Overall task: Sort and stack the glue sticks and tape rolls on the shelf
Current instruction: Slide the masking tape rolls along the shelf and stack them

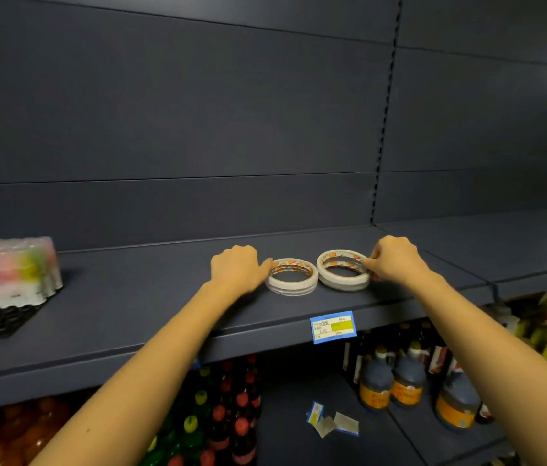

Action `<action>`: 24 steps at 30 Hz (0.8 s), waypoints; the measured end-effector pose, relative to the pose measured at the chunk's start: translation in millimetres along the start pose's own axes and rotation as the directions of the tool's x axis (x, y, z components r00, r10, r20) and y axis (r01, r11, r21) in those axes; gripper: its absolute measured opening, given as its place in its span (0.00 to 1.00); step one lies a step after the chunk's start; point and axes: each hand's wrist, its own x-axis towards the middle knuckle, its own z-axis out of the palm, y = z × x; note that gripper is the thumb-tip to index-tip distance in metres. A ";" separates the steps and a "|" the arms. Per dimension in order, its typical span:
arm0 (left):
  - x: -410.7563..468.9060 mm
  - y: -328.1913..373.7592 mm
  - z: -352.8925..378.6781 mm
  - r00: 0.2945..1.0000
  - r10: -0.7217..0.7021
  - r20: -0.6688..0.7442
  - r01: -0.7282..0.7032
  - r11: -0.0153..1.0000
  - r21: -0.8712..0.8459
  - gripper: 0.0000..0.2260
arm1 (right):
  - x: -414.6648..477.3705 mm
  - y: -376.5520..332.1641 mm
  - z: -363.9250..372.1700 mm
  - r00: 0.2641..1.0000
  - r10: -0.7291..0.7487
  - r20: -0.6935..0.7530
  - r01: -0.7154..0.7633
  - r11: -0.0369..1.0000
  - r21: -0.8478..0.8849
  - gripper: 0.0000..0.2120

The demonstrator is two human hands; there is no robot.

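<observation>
left hand [236,268], right hand [394,260] on tape [291,286]

Shelf [151,307]: matt dark metal, smooth. Tape rolls [292,276]: white, paper-like, printed inner core. Price label [333,326]: paper. Bottles [376,381]: glossy plastic.
</observation>
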 end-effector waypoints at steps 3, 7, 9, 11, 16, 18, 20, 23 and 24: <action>-9.2 -11.4 -4.9 0.997 -0.031 -0.077 0.030 1.000 -0.007 0.18 | 13.2 2.9 3.0 0.998 -0.028 0.064 0.034 0.996 -0.085 0.16; -31.5 -33.1 -14.1 0.977 -0.095 -0.193 0.093 0.995 -0.021 0.14 | 17.5 -10.8 -5.1 0.980 -0.188 -0.057 0.168 0.952 -0.255 0.19; -46.2 -44.6 -20.4 0.959 -0.135 -0.251 0.134 0.991 -0.021 0.13 | 14.2 -30.8 -6.5 0.931 -0.353 -0.092 0.326 0.918 -0.225 0.17; -63.1 -57.1 -28.1 0.936 -0.176 -0.306 0.180 0.984 -0.016 0.12 | 3.2 -58.3 -2.6 0.856 -0.513 -0.065 0.502 0.855 -0.130 0.15; -119.3 -93.7 -49.6 0.871 -0.281 -0.404 0.316 0.949 0.020 0.10 | -50.7 -134.8 25.6 0.587 -0.810 -0.001 0.809 0.586 0.047 0.13; -144.2 -109.1 -58.9 0.852 -0.334 -0.403 0.386 0.921 0.053 0.10 | -72.4 -161.7 38.0 0.485 -0.875 0.007 0.869 0.482 0.112 0.13; -170.6 -127.1 -71.4 0.834 -0.385 -0.396 0.455 0.885 0.096 0.11 | -91.6 -187.4 47.8 0.397 -0.918 0.014 0.906 0.394 0.151 0.14; -214.7 -158.4 -95.6 0.796 -0.436 -0.419 0.539 0.827 0.163 0.12 | -120.7 -226.2 60.1 0.288 -0.957 0.044 0.939 0.291 0.187 0.15; -228.6 -168.7 -103.1 0.779 -0.455 -0.431 0.565 0.807 0.169 0.11 | -129.9 -238.6 63.6 0.261 -0.964 0.050 0.943 0.266 0.199 0.15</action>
